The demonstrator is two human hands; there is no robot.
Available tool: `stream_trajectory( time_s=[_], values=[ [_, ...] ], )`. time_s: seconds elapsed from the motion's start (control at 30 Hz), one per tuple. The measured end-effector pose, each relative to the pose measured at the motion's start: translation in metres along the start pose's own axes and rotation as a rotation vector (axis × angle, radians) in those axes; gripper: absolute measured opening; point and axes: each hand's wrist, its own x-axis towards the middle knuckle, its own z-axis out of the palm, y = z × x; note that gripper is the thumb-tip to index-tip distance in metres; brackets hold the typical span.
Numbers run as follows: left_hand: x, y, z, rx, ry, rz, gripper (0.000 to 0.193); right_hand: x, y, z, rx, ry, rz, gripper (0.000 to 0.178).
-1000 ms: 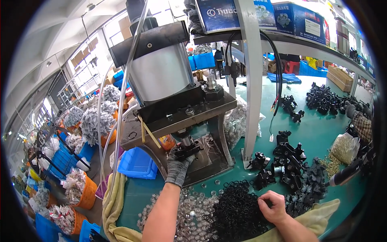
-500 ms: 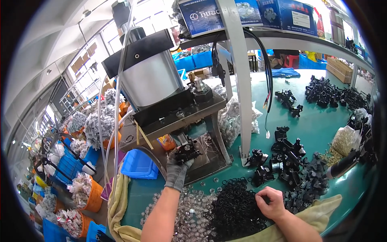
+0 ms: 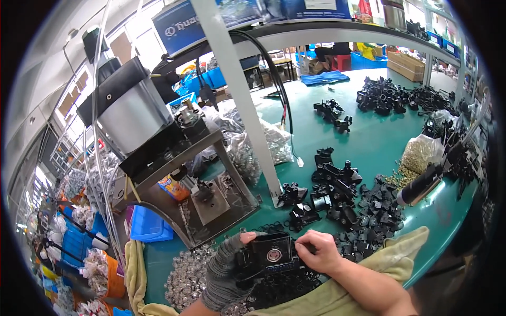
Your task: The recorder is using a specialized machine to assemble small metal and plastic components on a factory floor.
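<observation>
My left hand [image 3: 227, 271], in a grey glove with bare fingertips, grips a black housing [image 3: 263, 254] above the piles at the front of the bench. A round, pale, ring-shaped insert sits in the face of this housing. At its right edge is my bare right hand [image 3: 320, 253], fingers pinched together; whatever they hold, if anything, is hidden. Under both hands lie small black rings [image 3: 284, 289]. Beside them, to the left, is a pile of clear round caps [image 3: 184, 276].
A press [image 3: 134, 105] with a metal base stands at left, a blue bin [image 3: 150, 224] beside it. Black parts [image 3: 334, 192] and dark clips [image 3: 374, 218] lie to the right. A white post [image 3: 240, 100] rises mid-bench. A cloth [image 3: 390, 255] covers the front edge.
My left hand has drawn the black housing from the press toward me, over the rings. My right hand has come to its edge. The view has shifted to the right.
</observation>
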Motion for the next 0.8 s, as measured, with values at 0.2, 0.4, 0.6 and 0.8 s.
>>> stream_trajectory(
  time_s=[0.2,0.4,0.6,0.8],
  values=[
    [0.01,-0.003,0.009,-0.613,0.053,-0.393,0.057,-0.001,0.004,-0.001,0.051,0.03,0.004,0.005],
    [0.032,-0.027,0.021,0.247,-0.097,0.077,0.069,0.001,0.001,-0.006,0.007,0.017,-0.059,0.009],
    [0.104,-0.07,0.039,0.699,-0.179,0.195,0.076,-0.002,0.006,0.003,0.075,0.041,-0.115,0.009],
    [0.156,-0.124,0.06,1.088,-0.177,-0.117,0.071,-0.003,0.005,0.003,0.045,0.001,-0.12,0.009]
  ],
)
